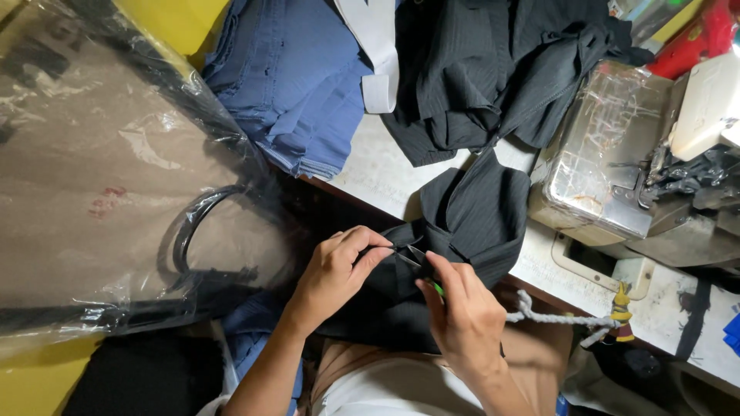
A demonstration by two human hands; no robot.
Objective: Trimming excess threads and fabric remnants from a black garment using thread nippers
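In the head view, the left hand [335,270] pinches a fold of the black garment [470,212], which drapes over the front edge of the sewing table [378,173]. The right hand [462,316] grips small thread snips [412,258] with a green handle, blades at the fold. A sewing machine [609,166] sits at the table's right; blue fabric [297,77] lies at its left edge.

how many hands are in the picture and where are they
2. The left hand pinches the black fabric at the table edge. The right hand holds small thread snips against that cloth. No other person's hands show.
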